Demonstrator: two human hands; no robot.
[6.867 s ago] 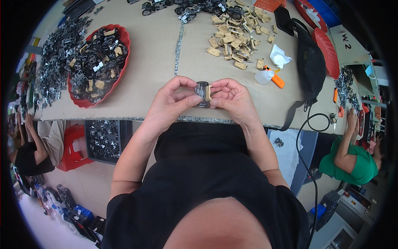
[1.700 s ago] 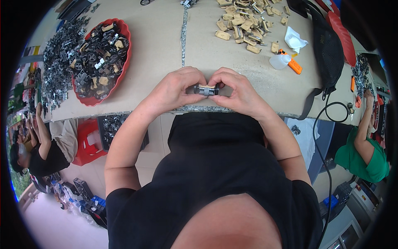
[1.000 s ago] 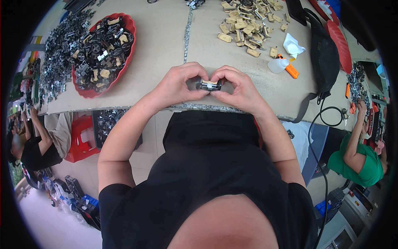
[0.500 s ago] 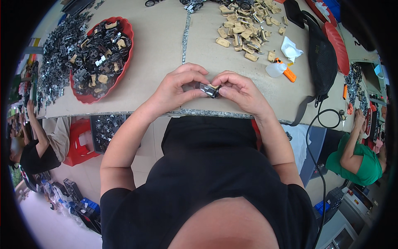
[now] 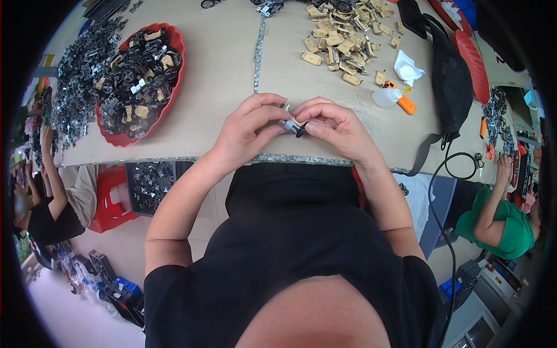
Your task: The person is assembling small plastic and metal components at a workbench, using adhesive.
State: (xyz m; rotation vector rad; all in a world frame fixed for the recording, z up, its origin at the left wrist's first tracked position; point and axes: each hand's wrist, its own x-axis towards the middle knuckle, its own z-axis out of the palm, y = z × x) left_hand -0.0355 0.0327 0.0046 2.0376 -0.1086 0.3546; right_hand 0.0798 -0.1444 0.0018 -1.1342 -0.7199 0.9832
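Observation:
Near the table's front edge, a small tan, grey and black piece [image 5: 296, 127] is pinched between both my hands. My left hand [image 5: 248, 129] has its thumb and fingertips closed on the grey end. At the tan and black end, my right hand [image 5: 335, 126] grips with thumb and forefinger. A thin pale bit sticks up between the hands; much of the piece is hidden by fingers. Beyond them lies a heap of tan block-like parts [image 5: 342, 40]. A red scalloped basin [image 5: 178, 87] at the left holds black, grey and tan pieces, some with wheels.
Many grey parts [image 5: 75, 81] are heaped left of the basin. On the right lie a small white bottle [image 5: 384, 98], an orange tool [image 5: 405, 105], crumpled white paper [image 5: 408, 67] and a black bag [image 5: 451, 81] with a strap and cable. Other people sit at both sides.
My left hand has shifted its grip, and the piece has tilted a little between my fingers. A thin pale bit now shows above it. My right hand has barely moved.

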